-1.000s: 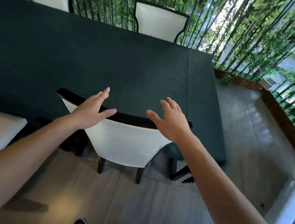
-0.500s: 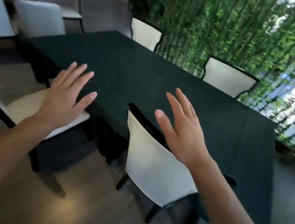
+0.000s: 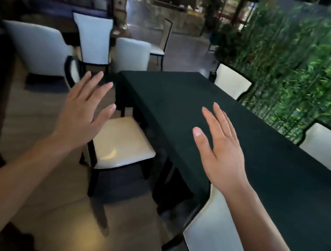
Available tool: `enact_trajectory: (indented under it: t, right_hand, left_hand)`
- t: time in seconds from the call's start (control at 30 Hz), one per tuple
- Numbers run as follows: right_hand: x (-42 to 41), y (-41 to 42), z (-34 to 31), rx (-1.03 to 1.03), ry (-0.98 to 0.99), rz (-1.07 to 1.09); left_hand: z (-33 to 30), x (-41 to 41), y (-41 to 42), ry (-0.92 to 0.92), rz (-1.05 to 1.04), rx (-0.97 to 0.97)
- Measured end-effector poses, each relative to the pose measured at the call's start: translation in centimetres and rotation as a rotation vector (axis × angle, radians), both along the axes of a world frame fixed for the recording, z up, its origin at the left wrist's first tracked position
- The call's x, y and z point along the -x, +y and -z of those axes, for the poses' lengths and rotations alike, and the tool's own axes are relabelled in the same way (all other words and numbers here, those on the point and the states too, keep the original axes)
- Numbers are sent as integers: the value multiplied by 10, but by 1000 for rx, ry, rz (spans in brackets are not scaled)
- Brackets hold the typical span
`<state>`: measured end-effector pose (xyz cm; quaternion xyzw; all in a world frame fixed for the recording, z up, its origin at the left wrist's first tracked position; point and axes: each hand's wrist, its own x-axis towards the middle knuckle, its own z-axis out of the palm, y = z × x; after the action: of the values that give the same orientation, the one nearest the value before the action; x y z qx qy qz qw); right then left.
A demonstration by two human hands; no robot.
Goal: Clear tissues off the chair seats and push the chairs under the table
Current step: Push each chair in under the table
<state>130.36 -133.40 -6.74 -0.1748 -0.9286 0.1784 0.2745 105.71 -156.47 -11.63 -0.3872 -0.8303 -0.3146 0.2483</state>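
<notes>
A long table [image 3: 250, 155] under a dark green cloth runs from the middle to the lower right. A white-seated chair [image 3: 121, 141] stands pulled out at its left side, its seat bare of tissues. My left hand [image 3: 83, 114] hovers in the air over that chair's back edge, fingers straight and spread, holding nothing. My right hand [image 3: 219, 150] hovers above the tablecloth, also flat and empty. Below my right arm a white chair back [image 3: 215, 240] sits pushed in against the table. No tissue is visible.
Two more white chairs [image 3: 232, 83] [image 3: 329, 150] stand on the table's far side against a bamboo screen [image 3: 301, 68]. More white chairs [image 3: 92, 38] and an armchair [image 3: 37, 46] stand behind on the left. Tiled floor [image 3: 48, 205] lies open between me and the pulled-out chair.
My view has swung left from the pushed-in chair toward the pulled-out one. Both hands have lifted off the chair back and now hover open, further apart.
</notes>
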Motion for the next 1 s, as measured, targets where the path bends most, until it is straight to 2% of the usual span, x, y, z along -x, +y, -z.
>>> enact_trajectory:
  t: [0.4, 0.57, 0.73, 0.9, 1.0]
  right_hand:
    - [185, -46, 30, 36, -99, -359]
    - [258, -26, 44, 27, -78, -477]
    - [340, 6, 42, -81, -20, -502]
    - [412, 13, 40, -91, 2, -559]
    - [450, 6, 42, -69, -9, -586]
  left_hand:
    - [34, 71, -108, -96, -384, 59]
    - [34, 111, -108, -70, -500, 63]
    - [18, 152, -100, 5, -637, 132]
    - [6, 181, -109, 10, -761, 178]
    - [5, 209, -119, -53, -813, 223]
